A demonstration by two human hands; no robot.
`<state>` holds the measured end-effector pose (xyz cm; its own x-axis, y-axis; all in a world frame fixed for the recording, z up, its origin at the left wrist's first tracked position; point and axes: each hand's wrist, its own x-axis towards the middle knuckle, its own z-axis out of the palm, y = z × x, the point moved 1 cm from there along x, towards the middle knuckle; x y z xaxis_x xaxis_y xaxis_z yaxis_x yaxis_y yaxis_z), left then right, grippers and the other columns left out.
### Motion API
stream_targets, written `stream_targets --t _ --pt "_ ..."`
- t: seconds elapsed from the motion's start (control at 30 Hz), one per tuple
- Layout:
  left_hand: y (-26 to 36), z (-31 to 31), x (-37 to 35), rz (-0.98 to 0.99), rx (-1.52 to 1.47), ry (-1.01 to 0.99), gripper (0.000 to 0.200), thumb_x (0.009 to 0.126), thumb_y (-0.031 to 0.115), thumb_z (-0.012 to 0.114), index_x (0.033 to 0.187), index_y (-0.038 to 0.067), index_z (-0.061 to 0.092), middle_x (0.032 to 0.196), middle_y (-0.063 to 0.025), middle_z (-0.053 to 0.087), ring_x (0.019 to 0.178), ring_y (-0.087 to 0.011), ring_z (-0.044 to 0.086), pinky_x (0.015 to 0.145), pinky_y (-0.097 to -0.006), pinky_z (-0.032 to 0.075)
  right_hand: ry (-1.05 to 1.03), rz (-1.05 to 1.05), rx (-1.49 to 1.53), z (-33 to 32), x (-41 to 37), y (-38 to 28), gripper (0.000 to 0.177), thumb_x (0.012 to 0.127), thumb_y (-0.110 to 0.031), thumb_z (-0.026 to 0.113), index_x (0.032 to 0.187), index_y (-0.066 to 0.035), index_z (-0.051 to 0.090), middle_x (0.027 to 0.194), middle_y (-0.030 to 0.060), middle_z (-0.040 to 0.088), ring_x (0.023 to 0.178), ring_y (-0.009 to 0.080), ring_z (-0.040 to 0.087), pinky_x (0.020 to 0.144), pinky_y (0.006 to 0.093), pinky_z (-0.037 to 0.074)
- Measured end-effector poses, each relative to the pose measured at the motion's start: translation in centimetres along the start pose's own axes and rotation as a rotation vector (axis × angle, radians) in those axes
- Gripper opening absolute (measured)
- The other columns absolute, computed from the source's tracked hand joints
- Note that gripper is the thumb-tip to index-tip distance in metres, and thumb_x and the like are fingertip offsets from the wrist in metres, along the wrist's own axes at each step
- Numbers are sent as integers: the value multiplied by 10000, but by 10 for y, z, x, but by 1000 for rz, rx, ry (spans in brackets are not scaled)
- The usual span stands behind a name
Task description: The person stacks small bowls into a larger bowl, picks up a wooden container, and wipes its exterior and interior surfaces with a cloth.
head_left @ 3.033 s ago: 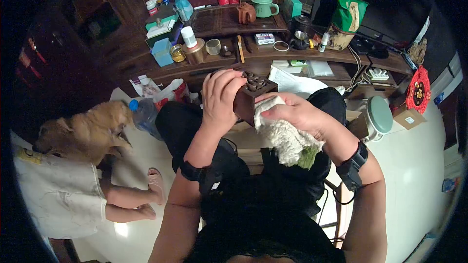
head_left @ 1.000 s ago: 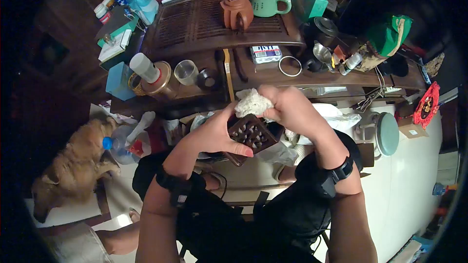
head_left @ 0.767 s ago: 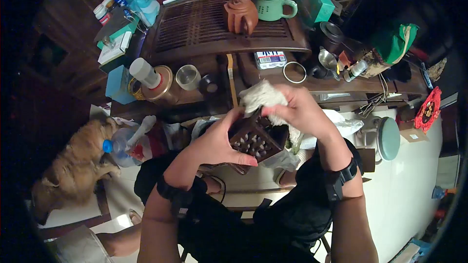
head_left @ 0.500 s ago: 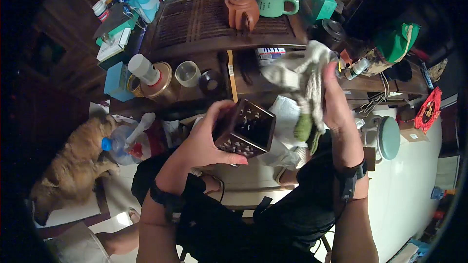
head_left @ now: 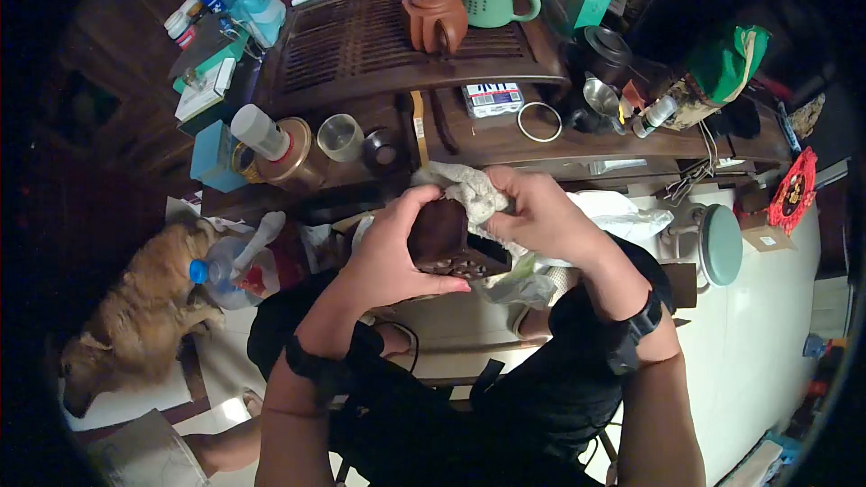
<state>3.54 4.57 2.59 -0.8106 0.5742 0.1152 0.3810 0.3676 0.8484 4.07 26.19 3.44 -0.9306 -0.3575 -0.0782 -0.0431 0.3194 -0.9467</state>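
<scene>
My left hand (head_left: 370, 252) is wrapped around a dark brown, square-sided box (head_left: 439, 230) with cut-out patterns in its wall, held tilted above my lap. My right hand (head_left: 546, 216) grips a white knitted cloth (head_left: 474, 194) and presses it against the box's upper rim. Part of the cloth hangs over the box's far edge. The box's inside is mostly hidden by the cloth and my right fingers. Below my right hand, a crumpled plastic bag (head_left: 523, 289) lies near my knees.
On the wooden table stand a slatted tea tray (head_left: 343, 32), a clay teapot (head_left: 436, 22), a green lidded mug (head_left: 487, 2) and a clear cup (head_left: 341, 137). A dog (head_left: 140, 307) lies at left beside a plastic bottle (head_left: 225, 275). A round stool (head_left: 722, 245) stands at right.
My right hand has moved left and down, bringing the cloth from beside the box onto its rim. The box has turned and tipped slightly in my left hand.
</scene>
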Motion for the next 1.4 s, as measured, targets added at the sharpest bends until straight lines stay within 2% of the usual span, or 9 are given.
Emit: stream_targets --t 0.13,0.3,0.43,0.57,0.6,0.73,0.9,1.23,1.4 --pt "2 3 4 -23 10 20 928 503 306 908 1251 46 425 1184 -154 530 1107 -294 527 943 -375 425 155 -119 -537 -9 1 -12 304 765 -136 721 1002 9 600 761 111 640 701 136 602 651 310 473" --pt "4 -3 0 3 -23 50 957 502 298 911 1272 55 397 1169 -143 530 1106 -268 524 949 -361 420 87 -68 228 -34 4 10 246 825 -101 690 1029 19 622 876 54 678 776 82 601 715 247 491" --pt "-4 -15 -5 51 -109 83 1026 500 275 923 1314 61 336 1210 -130 498 1158 -230 482 991 -354 375 204 13 769 -66 -3 10 267 877 -185 647 1067 0 609 924 72 675 790 135 645 711 314 541" --pt "-3 -16 -6 85 -202 90 1046 493 247 932 1321 57 320 1230 -125 482 1166 -223 469 1005 -356 353 159 -23 1080 -57 -1 15 443 949 -319 503 1260 -5 471 1146 150 604 911 258 651 786 408 554" --pt "-2 -15 -6 91 -200 87 1051 492 240 933 1323 56 316 1231 -124 480 1165 -222 468 1007 -357 349 97 -34 1151 -52 2 20 501 965 -368 442 1326 -23 406 1238 173 546 1039 307 603 876 431 517" --pt "0 -12 -3 80 -360 76 1046 495 237 932 1320 54 315 1228 -122 489 1168 -220 471 1004 -357 355 59 -27 1312 -33 9 29 510 954 -376 467 1338 -44 413 1290 121 523 1157 256 532 994 422 432" --pt "-11 -5 -1 51 -455 41 1034 501 254 929 1311 45 320 1205 -123 519 1150 -217 496 981 -353 384 -180 -18 1112 1 7 8 525 960 -360 481 1369 -48 381 1340 74 474 1214 188 466 1044 356 363" --pt "7 11 -1 -120 -169 -81 955 559 324 891 1284 28 344 1146 -173 574 1086 -279 568 942 -374 428 -94 39 474 11 14 8 347 985 -293 466 1222 -51 541 1114 -1 594 1045 65 485 924 251 396" --pt "-10 23 1 4 -108 -86 781 583 404 859 1196 41 539 1121 -128 594 1052 -312 574 924 -378 435 -107 -358 162 19 13 -6 315 977 -281 466 1115 -28 594 1122 107 599 1106 204 516 955 327 390"
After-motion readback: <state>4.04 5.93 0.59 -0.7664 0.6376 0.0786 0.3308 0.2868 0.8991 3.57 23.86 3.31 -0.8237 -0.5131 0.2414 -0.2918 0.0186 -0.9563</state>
